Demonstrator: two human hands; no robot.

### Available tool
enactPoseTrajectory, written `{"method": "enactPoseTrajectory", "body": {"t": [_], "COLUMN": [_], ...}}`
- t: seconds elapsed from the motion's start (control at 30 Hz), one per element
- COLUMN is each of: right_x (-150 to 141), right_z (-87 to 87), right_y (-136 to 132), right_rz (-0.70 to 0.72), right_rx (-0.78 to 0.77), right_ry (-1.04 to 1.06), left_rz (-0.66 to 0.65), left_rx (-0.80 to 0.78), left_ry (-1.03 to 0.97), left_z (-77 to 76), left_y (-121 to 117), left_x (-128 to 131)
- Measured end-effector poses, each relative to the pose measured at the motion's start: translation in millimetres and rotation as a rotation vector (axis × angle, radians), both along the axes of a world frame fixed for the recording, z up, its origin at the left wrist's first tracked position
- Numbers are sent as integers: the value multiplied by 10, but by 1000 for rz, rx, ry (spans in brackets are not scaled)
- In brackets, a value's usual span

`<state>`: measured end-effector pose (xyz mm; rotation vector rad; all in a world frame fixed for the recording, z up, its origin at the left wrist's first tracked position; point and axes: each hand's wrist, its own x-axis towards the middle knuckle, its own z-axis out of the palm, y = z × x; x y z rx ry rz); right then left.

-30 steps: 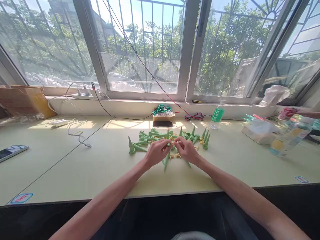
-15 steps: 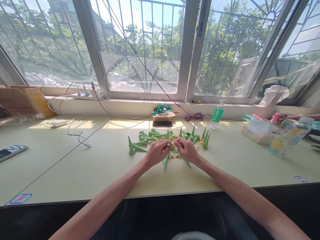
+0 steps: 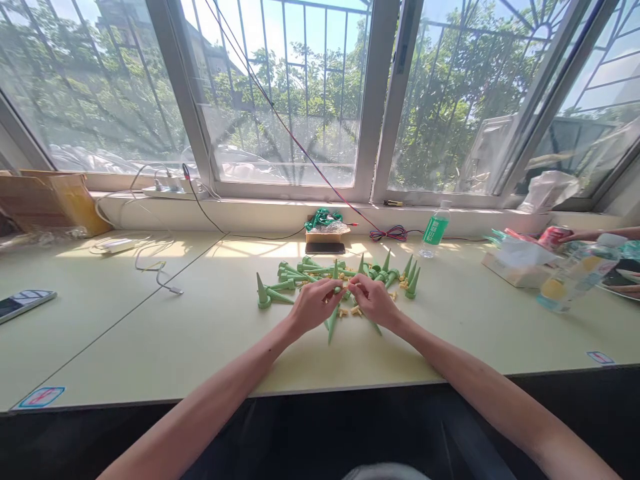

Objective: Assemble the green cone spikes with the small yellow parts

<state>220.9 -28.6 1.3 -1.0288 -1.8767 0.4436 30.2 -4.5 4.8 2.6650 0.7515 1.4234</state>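
Observation:
My left hand (image 3: 315,304) is closed in a pinch over the middle of the pile, its fingertips on a green plastic watering spike (image 3: 338,289) that is mostly covered. Against it, my right hand (image 3: 373,300) pinches a small yellow plastic valve (image 3: 345,288), only a speck of which shows. Several more green spikes lie behind and beside the hands; a few stand point up, such as a spike (image 3: 263,292) at the left and another spike (image 3: 413,285) at the right. Small yellow T-shaped pieces (image 3: 356,311) are scattered among them.
Behind the pile are a dark phone (image 3: 325,248) and a small box (image 3: 327,236) with green stuff. A green-labelled bottle (image 3: 436,230), a tissue box (image 3: 515,267) and a clear bottle (image 3: 575,277) stand to the right. Another person's hand (image 3: 583,235) touches a red can (image 3: 554,236). Cables (image 3: 155,267) lie left.
My two hands have hardly moved and keep their pinch. At the right, the other person's red can has tilted slightly, and fingers now show by the dark object at the right edge.

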Motion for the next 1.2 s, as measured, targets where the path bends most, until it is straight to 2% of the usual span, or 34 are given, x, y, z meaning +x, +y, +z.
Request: {"method": "enactPoseTrajectory", "body": {"t": [0.43,0.83,1.2], "right_x": [0,-7,-8], "right_z": [14,9,21], "right_y": [-10,-8,-14], "right_rz": [-39,-39,-17], "right_rx": [31,13,5], "right_ry": [-25,-19,-4], "left_rz": [4,-1,-29], "left_rx": [-1,8,-1], "left_ry": [6,21,32], "left_z": [-16,8,-36], "left_y": [6,-15,20], "left_x": [-3,-7,-26]}}
